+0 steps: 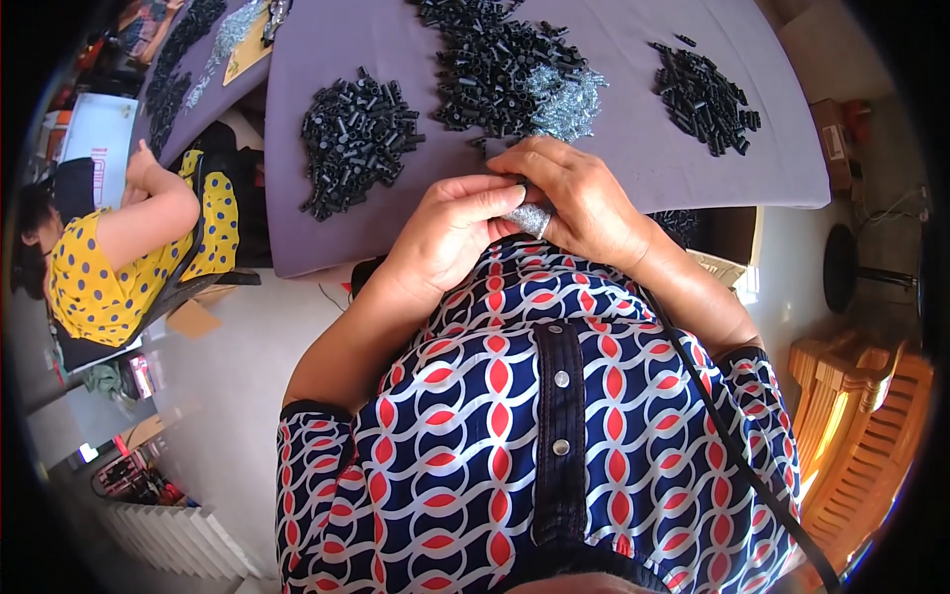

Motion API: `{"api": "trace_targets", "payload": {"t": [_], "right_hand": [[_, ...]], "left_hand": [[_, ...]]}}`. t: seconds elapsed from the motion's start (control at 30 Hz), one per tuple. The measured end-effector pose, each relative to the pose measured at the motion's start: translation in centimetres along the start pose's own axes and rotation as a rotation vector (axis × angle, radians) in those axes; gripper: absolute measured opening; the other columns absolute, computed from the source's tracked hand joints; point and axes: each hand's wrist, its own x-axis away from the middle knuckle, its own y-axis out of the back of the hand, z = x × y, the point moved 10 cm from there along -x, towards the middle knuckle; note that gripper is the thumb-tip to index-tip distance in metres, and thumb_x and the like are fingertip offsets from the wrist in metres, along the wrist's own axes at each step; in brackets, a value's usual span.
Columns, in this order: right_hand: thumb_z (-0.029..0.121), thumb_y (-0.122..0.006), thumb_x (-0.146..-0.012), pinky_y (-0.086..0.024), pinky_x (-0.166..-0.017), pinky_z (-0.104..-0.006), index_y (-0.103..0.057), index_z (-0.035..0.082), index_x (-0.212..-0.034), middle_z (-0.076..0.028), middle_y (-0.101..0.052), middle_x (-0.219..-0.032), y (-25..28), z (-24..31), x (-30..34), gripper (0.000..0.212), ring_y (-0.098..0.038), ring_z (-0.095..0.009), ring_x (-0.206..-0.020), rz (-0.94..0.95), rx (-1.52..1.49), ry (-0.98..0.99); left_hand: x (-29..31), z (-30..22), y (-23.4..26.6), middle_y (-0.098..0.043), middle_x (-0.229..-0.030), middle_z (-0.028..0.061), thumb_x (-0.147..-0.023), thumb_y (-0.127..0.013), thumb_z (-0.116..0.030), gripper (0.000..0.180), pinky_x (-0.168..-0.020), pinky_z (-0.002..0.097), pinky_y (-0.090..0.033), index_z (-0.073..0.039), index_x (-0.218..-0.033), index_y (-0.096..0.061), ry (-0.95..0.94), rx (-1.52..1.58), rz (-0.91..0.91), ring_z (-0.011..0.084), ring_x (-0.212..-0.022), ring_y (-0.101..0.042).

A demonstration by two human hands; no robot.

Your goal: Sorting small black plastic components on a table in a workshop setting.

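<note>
My left hand (pixel 450 226) and my right hand (pixel 584 201) meet at the near edge of the cloth-covered table, in front of my body. The left one pinches a small black cylindrical part (pixel 520 182), mostly covered by fingers. Curled toward it, my right hand hides what its fingers grip. Something silvery (pixel 529 219) shows between the palms; I cannot tell whether it is loose pieces or a wrapping. Just beyond lies a heap of small shiny silver pieces (pixel 566 102), against a large pile of black cylindrical parts (pixel 490 84).
More black parts form a left pile (pixel 356 141) and a right pile (pixel 705 97) on the purple tablecloth (pixel 618 40). A cardboard box (pixel 729 265) with black parts stands below the table's right side. At left sits a person in yellow dotted clothing (pixel 104 262). A wooden chair (pixel 866 426) stands at right.
</note>
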Motion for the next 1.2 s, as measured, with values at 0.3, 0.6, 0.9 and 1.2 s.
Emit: {"api": "trace_targets", "payload": {"t": [0.3,0.6,0.9,1.2], "right_hand": [[0.010,-0.073,-0.077,-0.055,-0.090,-0.0462,-0.064,-0.003,-0.119,-0.021,-0.070,-0.107,-0.4,0.2,0.7,0.045,-0.068,-0.042,-0.098,-0.010,0.102,0.100],[0.021,-0.079,-0.083,-0.041,-0.114,-0.0502,-0.070,0.004,-0.118,-0.016,-0.057,-0.143,4.7,-2.8,1.2,0.041,-0.044,-0.042,-0.140,-0.206,0.574,-0.064],[0.014,-0.080,-0.079,-0.033,-0.118,-0.0550,-0.065,0.010,-0.131,-0.015,-0.053,-0.147,10.4,-7.1,4.2,0.054,-0.038,-0.041,-0.145,-0.369,0.727,-0.229],[0.005,-0.072,-0.072,-0.025,-0.120,-0.0644,-0.073,0.013,-0.123,-0.014,-0.040,-0.159,1.2,-3.0,1.5,0.052,-0.024,-0.042,-0.153,-0.033,0.540,-0.049]], "left_hand": [[-0.1,1.1,0.3,-0.072,-0.106,0.0116,-0.099,-0.064,-0.010,0.021,-0.092,0.0356,-0.054,0.005,-0.112,-0.071,0.029,0.069,0.006,0.0201,-0.097,-0.068],[2.7,-9.1,-1.2,-0.070,-0.104,0.0124,-0.093,-0.074,-0.015,0.020,-0.073,0.0301,-0.054,0.000,-0.106,-0.073,-0.829,-1.274,-0.313,0.0203,-0.080,-0.067],[1.8,-8.4,-1.4,-0.068,-0.106,0.0129,-0.088,-0.075,-0.011,0.022,-0.082,0.0386,-0.054,-0.004,-0.108,-0.072,-0.936,-1.707,-0.359,0.0310,-0.092,-0.066],[1.7,-7.8,-0.5,-0.067,-0.104,0.0125,-0.086,-0.074,-0.010,0.020,-0.085,0.0416,-0.053,-0.003,-0.106,-0.072,-0.858,-1.806,-0.325,0.0329,-0.096,-0.065]]}}
